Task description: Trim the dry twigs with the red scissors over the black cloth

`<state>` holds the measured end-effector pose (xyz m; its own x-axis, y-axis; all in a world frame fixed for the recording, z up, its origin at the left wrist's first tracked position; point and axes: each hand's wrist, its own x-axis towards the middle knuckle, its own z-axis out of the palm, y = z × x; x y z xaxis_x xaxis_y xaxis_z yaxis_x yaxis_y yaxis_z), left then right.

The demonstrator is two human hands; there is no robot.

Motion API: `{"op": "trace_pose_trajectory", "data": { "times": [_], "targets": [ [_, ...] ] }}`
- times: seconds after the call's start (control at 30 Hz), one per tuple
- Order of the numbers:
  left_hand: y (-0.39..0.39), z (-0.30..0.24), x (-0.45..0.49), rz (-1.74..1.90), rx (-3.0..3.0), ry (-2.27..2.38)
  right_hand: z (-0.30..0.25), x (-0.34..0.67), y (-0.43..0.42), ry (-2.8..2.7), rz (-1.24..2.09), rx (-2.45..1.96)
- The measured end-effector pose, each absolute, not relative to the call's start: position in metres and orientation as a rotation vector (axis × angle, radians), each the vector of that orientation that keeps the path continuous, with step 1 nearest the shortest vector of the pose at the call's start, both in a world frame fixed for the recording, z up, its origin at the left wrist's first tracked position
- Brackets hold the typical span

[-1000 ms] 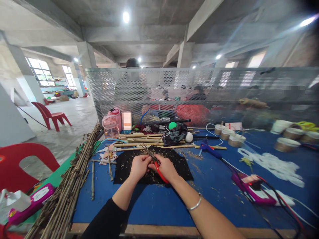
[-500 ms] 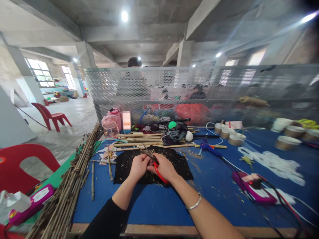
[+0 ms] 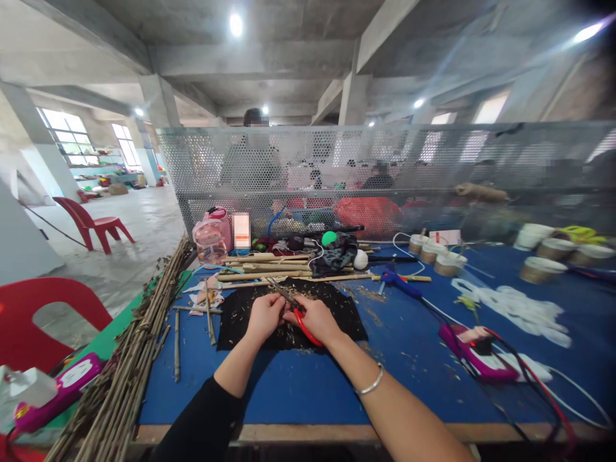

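Red-handled scissors (image 3: 306, 328) lie in my right hand (image 3: 315, 319), whose fingers are wrapped round them; the blades point up and to the left. Close against it, my left hand (image 3: 265, 317) is closed in a pinch near the blades. What sits between its fingertips is too small and hidden to make out. Both hands are above a black cloth (image 3: 346, 314) strewn with pale clippings. Behind the cloth lie several cut bamboo sticks (image 3: 264, 276). A few short twigs (image 3: 210, 314) rest to the left of the cloth.
A long bundle of dry stalks (image 3: 135, 359) runs along the left table edge. On the right are a blue glue gun (image 3: 402, 282), a purple power strip (image 3: 474, 359) with cables, white strips (image 3: 514, 311) and several tubs (image 3: 543, 269). A perforated metal screen (image 3: 308, 160) stands behind, with people beyond.
The view has shifted slightly, so the scene sits a little further left and up. Both hands stay together over the black cloth, the scissors still in the right one.
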<state>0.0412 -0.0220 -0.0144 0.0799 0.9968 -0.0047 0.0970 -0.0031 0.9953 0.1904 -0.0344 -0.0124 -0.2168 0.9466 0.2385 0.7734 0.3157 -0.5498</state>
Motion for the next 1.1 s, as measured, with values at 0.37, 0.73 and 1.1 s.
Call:
{"op": "trace_pose_trajectory", "data": {
  "times": [0.37,0.73,1.1],
  "targets": [
    [-0.027,-0.026,0.039,1.229,1.336,1.160,-0.017,0.183,-0.035,-2.154,0.228,-1.384],
    [-0.023,-0.041,0.034,1.285,1.495,1.137,-0.020,0.174,-0.045,-2.077,0.217,-1.456],
    [-0.034,-0.039,0.032,1.285,1.408,1.009,-0.030,0.176,-0.048,-2.063,0.100,-1.424]
  ]
}}
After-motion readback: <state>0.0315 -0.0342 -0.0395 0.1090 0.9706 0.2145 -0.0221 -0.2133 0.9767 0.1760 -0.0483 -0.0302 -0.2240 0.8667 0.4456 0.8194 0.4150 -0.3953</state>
